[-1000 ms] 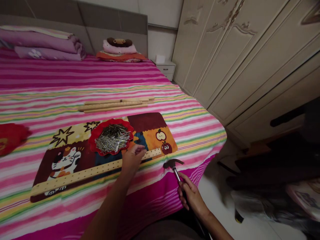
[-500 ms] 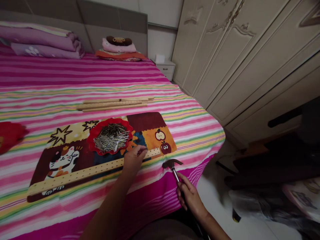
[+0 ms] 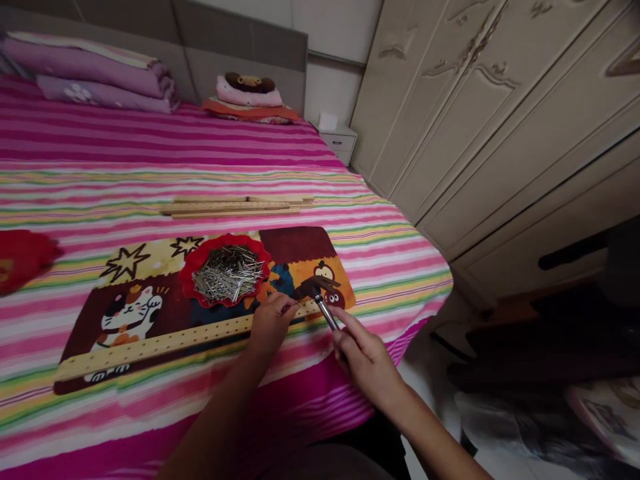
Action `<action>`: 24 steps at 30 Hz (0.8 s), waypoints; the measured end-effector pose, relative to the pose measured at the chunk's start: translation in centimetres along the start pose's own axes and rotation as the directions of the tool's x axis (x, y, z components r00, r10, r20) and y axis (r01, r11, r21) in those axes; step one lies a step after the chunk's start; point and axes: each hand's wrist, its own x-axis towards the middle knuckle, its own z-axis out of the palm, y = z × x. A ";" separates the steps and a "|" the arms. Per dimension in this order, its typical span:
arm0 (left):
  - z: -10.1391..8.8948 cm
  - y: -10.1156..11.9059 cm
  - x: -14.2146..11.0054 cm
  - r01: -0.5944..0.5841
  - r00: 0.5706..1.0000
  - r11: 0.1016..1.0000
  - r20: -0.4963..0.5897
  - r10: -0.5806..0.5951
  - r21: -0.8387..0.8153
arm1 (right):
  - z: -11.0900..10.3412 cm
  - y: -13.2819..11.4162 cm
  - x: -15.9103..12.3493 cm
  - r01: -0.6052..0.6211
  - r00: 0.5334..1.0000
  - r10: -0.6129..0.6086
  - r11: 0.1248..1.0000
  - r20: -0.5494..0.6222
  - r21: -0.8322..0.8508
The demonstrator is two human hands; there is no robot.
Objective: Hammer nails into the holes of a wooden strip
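Observation:
My right hand [image 3: 373, 363] is wrapped round the handle of a claw hammer [image 3: 327, 312]. The hammer's dark head is over the right end of a long wooden strip [image 3: 165, 343] with rows of small dark dots along it. On that strip rests my left hand [image 3: 273, 323], its thumb and fingertips pinched together near the hammer head. Whatever is in the pinch is too small to make out. Behind the left hand, a red scalloped bowl [image 3: 187, 283] holds a heap of metal nails [image 3: 230, 273]. Bowl and strip lie on a patterned mat [image 3: 295, 240].
Several more wooden strips [image 3: 235, 208] lie beyond the mat on the striped bedspread [image 3: 395, 257]. A red object [image 3: 25, 260] is at the left edge. Folded bedding [image 3: 105, 77] sits by the headboard, and a wardrobe [image 3: 465, 133] stands to the right.
My right hand has raised the hammer and brought it forward and left, over the strip's end. My left hand stays pinched at nearly the same spot. The view has shifted slightly.

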 end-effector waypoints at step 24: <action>-8.3 -1.7 1.3 0.243 0.963 0.783 -0.242 -0.121 0.573 | 0.3 11.4 -5.7 -0.343 0.856 0.489 0.779 -0.165 0.525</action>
